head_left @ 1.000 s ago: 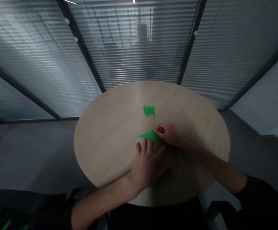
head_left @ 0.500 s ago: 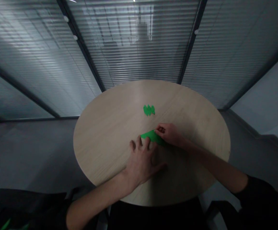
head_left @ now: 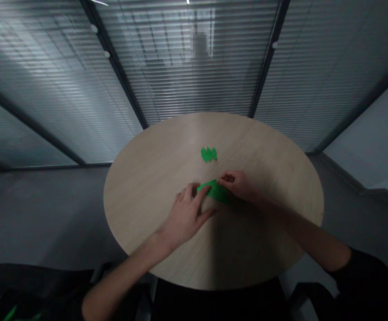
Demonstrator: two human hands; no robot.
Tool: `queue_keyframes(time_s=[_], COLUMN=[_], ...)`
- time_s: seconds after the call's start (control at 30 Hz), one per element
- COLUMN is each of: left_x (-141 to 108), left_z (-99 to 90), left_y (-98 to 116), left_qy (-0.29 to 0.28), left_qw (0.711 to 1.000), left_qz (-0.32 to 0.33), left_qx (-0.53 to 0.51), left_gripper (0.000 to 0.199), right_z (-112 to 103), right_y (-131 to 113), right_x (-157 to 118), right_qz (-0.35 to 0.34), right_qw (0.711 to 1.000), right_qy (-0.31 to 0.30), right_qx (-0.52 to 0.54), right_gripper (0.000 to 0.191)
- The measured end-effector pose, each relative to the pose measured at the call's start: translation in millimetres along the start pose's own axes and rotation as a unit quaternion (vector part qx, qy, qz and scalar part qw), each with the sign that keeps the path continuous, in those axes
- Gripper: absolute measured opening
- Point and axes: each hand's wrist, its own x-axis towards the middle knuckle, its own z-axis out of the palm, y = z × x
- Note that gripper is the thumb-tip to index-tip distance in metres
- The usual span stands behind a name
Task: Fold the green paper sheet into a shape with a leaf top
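Now right hand (head_left: 237,185) pinching green paper strip (head_left: 216,191), left hand (head_left: 185,218) fingers spread on it; second green piece (head_left: 208,154) on round table (head_left: 140,209).

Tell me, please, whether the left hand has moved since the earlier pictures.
Yes, the left hand has shifted left across the table, now left of the small green paper piece, not below it.

We look across a round pale-wood tabletop (head_left: 154,223), ringed by glass partitions (head_left: 187,76) with slatted blinds and dark metal frames. A grey floor (head_left: 43,214) spreads beneath it, and a dark bundle (head_left: 26,278) sits at lower left.
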Motion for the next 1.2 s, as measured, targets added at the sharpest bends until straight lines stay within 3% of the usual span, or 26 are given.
queue_keyframes(time_s=[0.07,0.17,0.33,0.43,0.67,0.97,1.07,1.2], left_x=[10,29,50,51,39,39,40,44], left_z=[-2.2,-3.5,1.9,7.6,10.2,10.8,10.5,13.1], left_y=[-15,-30,-37,-38,-37,-42,-47,-47], left_qy=[0.043,0.086,0.097,0.126,0.187,0.178,0.123,0.062], left_qw=[0.998,0.993,0.972,0.962,0.954,0.973,0.98,0.967], left_qz=[-0.014,0.005,0.065,0.082,0.166,0.099,0.076,0.104], left_qx=[-0.035,-0.079,-0.201,-0.226,-0.163,-0.11,-0.139,-0.225], left_gripper=[0.058,0.041,0.016,0.021,0.029,0.015,0.021,0.026], right_z=[0,-1,-3,-5,-8,-14,-15,-19], right_y=[-1,-5,-13,-14,-19,-21,-25,-30], right_x=[2,2,-3,-4,-6,-3,-5,-8], right_qz=[0.011,0.031,0.087,0.126,0.137,0.125,0.121,0.112], right_qw=[0.999,0.994,0.97,0.935,0.902,0.915,0.926,0.933], right_qy=[-0.005,-0.009,-0.03,-0.059,-0.088,-0.068,-0.063,-0.06], right_qx=[0.045,0.101,0.225,0.326,0.4,0.379,0.352,0.336], right_gripper=[0.024,0.029,0.037,0.038,0.039,0.036,0.034,0.03])
